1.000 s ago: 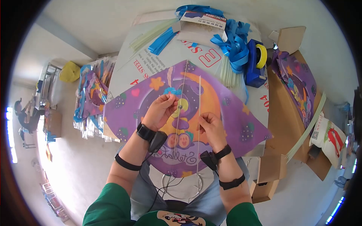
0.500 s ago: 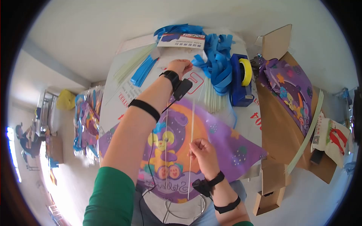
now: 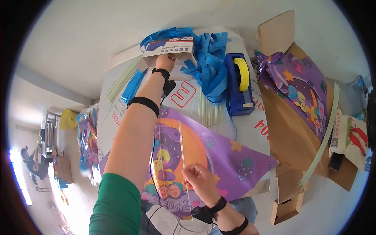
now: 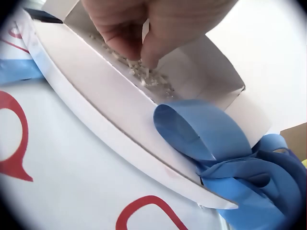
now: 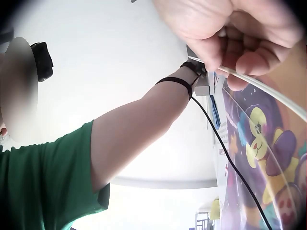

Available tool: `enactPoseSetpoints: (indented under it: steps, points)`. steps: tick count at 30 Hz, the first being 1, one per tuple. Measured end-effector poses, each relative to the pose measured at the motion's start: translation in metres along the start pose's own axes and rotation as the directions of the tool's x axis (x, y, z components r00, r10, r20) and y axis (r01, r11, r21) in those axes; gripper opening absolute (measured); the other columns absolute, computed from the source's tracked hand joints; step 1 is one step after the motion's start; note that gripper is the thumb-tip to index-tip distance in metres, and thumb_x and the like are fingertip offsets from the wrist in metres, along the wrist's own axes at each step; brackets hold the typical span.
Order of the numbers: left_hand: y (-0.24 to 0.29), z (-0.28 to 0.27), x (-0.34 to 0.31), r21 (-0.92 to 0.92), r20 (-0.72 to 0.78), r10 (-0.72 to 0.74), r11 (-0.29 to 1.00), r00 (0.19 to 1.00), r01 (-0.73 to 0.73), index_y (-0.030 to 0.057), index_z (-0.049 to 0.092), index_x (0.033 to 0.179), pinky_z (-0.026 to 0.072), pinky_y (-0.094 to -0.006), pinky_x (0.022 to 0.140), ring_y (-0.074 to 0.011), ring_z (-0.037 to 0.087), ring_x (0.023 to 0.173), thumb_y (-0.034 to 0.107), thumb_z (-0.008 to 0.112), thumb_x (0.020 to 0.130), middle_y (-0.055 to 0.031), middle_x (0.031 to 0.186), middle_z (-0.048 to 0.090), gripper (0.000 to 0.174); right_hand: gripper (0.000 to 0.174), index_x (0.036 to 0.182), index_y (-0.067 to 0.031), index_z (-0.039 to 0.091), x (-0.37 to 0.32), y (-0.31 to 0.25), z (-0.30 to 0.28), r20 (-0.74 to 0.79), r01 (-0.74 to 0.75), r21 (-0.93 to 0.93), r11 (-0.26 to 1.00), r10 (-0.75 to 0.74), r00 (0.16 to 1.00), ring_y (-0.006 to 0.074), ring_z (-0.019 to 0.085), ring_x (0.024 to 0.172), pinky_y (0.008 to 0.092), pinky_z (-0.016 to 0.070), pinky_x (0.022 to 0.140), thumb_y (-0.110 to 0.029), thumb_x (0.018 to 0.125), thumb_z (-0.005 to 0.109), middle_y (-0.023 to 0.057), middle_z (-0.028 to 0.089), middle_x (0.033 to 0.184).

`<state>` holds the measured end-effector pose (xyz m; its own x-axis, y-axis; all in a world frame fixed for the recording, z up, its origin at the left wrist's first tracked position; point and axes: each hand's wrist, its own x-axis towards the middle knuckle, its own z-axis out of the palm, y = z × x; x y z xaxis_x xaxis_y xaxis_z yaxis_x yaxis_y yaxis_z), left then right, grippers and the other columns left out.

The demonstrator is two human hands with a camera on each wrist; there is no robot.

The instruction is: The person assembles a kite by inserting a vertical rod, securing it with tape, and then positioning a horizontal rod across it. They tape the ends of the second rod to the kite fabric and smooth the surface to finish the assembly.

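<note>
My left hand [image 3: 165, 62] reaches into an open white carton [image 3: 184, 46] at the table's far side. In the left wrist view, its thumb and fingertips come together on small pale pieces [image 4: 151, 79] heaped in the carton. My right hand [image 3: 200, 183] pinches a thin white rod [image 3: 181, 147] between thumb and fingers. The rod runs lengthwise over a purple printed kite sheet [image 3: 250, 162] with a cartoon animal and an orange moon. A second thin rod [image 5: 254, 122] lies along the sheet's middle. My left forearm covers the sheet's left part in the head view.
Blue ribbon [image 3: 213, 74] is heaped beside the carton, near a blue tape dispenser [image 3: 239, 103] with yellow tape. Bundles of pale rods [image 3: 209, 107] lie on the table. More kite sheets [image 3: 299, 84] rest on cardboard [image 3: 286, 117] to the right. Bagged kites [image 3: 88, 137] hang at left.
My left hand has left the kite sheet and moved forward into the carton. The right hand keeps its pinch on the rod. The head view has shifted, so the table sits lower and further left.
</note>
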<state>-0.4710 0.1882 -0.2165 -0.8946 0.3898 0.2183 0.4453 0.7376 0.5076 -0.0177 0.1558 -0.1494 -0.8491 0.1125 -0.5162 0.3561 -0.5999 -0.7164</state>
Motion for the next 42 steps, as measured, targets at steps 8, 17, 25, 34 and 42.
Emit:
enactPoseSetpoints:
  steps: [8, 17, 25, 34, 42]
  points:
    - [-0.003, 0.029, 0.015, 0.027, -0.093, 0.148, 0.989, 0.985, -0.146, 0.0114, 0.059, 0.115, 0.048, -0.0393, 0.084, -0.0338, 0.059, 0.1, 0.023, 0.061, 0.081, -0.0156, 0.112, 0.061, 0.036, 0.012, 0.09, -0.001, 0.054, 0.001, 0.01, 0.002, 0.037, 0.021, -0.016, 1.0, -0.02, 0.999, 0.0071, 0.057, 0.066, 0.0195, 0.0452, 0.056, -0.013, 0.091, 0.058, 0.0019, 0.058, 0.075]
    - [0.004, 0.021, 0.009, 0.162, 0.008, 0.026, 0.986, 1.0, -0.027, 0.0115, 0.058, 0.115, 0.0478, -0.0413, 0.084, -0.0341, 0.059, 0.101, 0.027, 0.055, 0.085, -0.0172, 0.111, 0.061, 0.034, 0.013, 0.09, 0.0, 0.057, 0.002, 0.016, 0.004, 0.016, 0.044, -0.08, 0.996, -0.043, 0.999, 0.0032, 0.052, 0.065, 0.0185, 0.0428, 0.057, -0.013, 0.089, 0.06, -0.0004, 0.059, 0.075]
    - [0.006, 0.015, 0.009, 0.371, 0.081, 0.173, 0.909, 0.982, -0.191, 0.0073, 0.053, 0.122, 0.0456, -0.041, 0.09, -0.0355, 0.053, 0.11, 0.017, 0.047, 0.088, -0.0191, 0.124, 0.052, 0.036, 0.014, 0.091, 0.0001, 0.058, 0.001, 0.018, 0.005, 0.026, 0.058, -0.143, 0.988, -0.055, 0.998, 0.0048, 0.053, 0.064, 0.0208, 0.0443, 0.059, -0.014, 0.088, 0.061, 0.001, 0.059, 0.074]
    - [0.008, 0.008, 0.009, 0.368, 0.11, 0.38, 0.843, 0.918, -0.393, 0.008, 0.056, 0.117, 0.042, -0.0402, 0.095, -0.0349, 0.049, 0.114, 0.015, 0.053, 0.085, -0.018, 0.126, 0.05, 0.033, 0.015, 0.089, 0.0002, 0.058, 0.001, 0.015, 0.006, 0.038, 0.044, -0.174, 0.984, -0.038, 0.999, 0.0062, 0.055, 0.064, 0.0217, 0.0454, 0.059, -0.014, 0.088, 0.061, 0.002, 0.06, 0.074]
    - [0.013, 0.006, 0.008, 0.296, 0.069, 0.425, 0.855, 0.903, -0.425, 0.0066, 0.06, 0.104, 0.0451, -0.0386, 0.088, -0.0331, 0.055, 0.102, 0.015, 0.059, 0.081, -0.0181, 0.112, 0.058, 0.025, 0.009, 0.09, 0.0004, 0.056, 0.002, 0.016, 0.007, 0.058, 0.069, -0.178, 0.982, -0.059, 0.997, 0.0025, 0.054, 0.062, 0.0175, 0.0396, 0.05, -0.008, 0.09, 0.058, -0.001, 0.057, 0.075]
